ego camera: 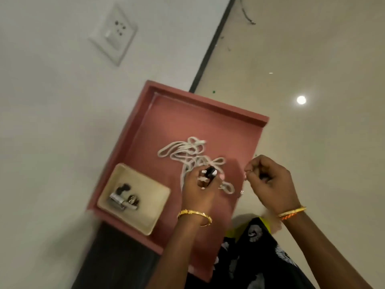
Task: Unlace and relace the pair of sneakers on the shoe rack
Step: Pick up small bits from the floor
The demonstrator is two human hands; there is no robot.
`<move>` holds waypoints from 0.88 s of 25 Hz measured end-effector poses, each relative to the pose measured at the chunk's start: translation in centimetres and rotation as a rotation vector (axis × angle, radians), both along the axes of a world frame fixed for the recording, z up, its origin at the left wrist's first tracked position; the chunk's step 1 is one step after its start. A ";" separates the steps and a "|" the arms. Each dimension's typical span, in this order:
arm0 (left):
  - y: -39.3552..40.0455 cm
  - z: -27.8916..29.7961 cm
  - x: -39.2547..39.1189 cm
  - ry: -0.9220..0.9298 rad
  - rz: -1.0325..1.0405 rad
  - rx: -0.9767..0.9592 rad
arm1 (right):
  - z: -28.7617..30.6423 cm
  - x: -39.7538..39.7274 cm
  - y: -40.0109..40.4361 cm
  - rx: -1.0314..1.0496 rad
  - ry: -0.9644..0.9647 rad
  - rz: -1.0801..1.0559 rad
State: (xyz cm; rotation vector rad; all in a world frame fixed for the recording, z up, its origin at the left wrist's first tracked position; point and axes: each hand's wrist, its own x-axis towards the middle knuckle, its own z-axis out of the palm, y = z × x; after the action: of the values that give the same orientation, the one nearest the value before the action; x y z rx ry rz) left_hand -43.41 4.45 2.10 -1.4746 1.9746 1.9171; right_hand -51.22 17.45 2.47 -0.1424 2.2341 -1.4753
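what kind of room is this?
Probably a home interior: a wall socket on a painted wall, glossy tiled floor, and a pink rack top holding loose white laces.

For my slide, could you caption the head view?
Left hand grips a small black object over white laces in the pink tray; right hand is curled.
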 end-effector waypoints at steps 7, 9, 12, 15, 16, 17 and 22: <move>-8.8 -2.3 12.7 -0.069 0.508 0.007 | -1.1 9.0 -16.4 -0.367 -0.746 -0.065; -9.9 -2.7 13.8 -0.068 0.564 0.030 | -1.9 10.1 -19.1 -0.369 -0.798 -0.102; -12.9 -3.5 15.2 -0.045 0.627 -0.004 | -3.7 12.2 -23.0 -0.262 -0.763 0.005; -15.9 -4.4 15.3 -0.086 0.591 -0.087 | -5.4 13.2 -25.2 -0.054 -0.488 0.221; -16.9 -4.8 15.1 -0.087 0.558 -0.127 | -5.8 13.2 -25.7 0.006 -0.363 0.316; -17.8 -5.3 14.7 -0.080 0.511 -0.174 | -6.1 13.0 -26.1 0.068 -0.227 0.421; -20.5 -7.7 13.2 -0.202 0.282 -0.432 | -7.2 12.6 -28.3 0.317 0.257 0.838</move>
State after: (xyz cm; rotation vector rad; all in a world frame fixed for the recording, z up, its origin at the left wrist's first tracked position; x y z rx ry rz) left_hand -30.17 -16.05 -5.63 -2.0541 2.2807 1.3902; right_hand -38.64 -10.83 -4.73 -1.0617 2.1310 -0.6703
